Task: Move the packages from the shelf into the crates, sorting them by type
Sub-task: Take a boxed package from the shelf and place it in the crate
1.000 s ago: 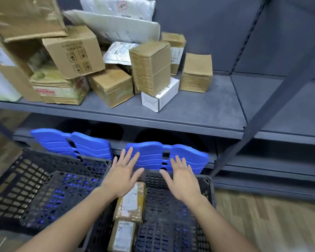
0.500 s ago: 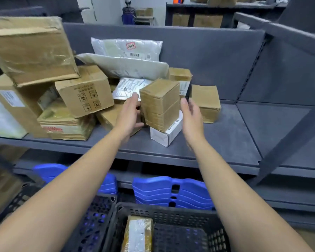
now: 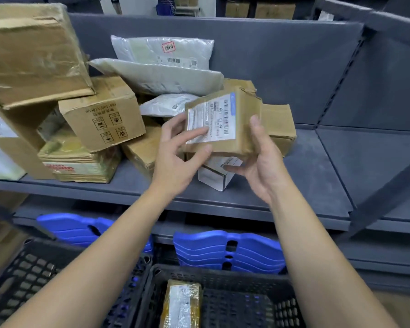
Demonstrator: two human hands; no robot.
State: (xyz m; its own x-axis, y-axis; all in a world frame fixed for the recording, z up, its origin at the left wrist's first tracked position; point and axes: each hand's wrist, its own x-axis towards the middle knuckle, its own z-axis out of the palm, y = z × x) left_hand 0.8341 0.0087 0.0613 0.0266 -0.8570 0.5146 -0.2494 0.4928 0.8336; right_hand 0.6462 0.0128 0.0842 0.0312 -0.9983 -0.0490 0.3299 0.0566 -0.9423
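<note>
Two holds: left grip [image 3: 175, 159] and right grip [image 3: 263, 166] each pinch the brown box [image 3: 240, 129]; carry it level to the crate [image 3: 223, 272] at six o'clock.

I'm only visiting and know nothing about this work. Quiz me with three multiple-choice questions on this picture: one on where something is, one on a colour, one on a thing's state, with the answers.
1. Where is the labelled brown box?
A. In a crate
B. Held above the shelf
C. On the floor

2. What colour are the ribbed panels behind the black crate?
A. Red
B. Green
C. Blue

3. What state is the held box in?
A. Taped shut, label facing the camera
B. Open, flaps up
C. Crushed flat

Answers:
1 B: the left hand and right hand grip its sides over the shelf.
2 C: they show bright blue beyond the crate's rim.
3 A: glossy tape wraps its faces and the white label is turned to view.
</note>
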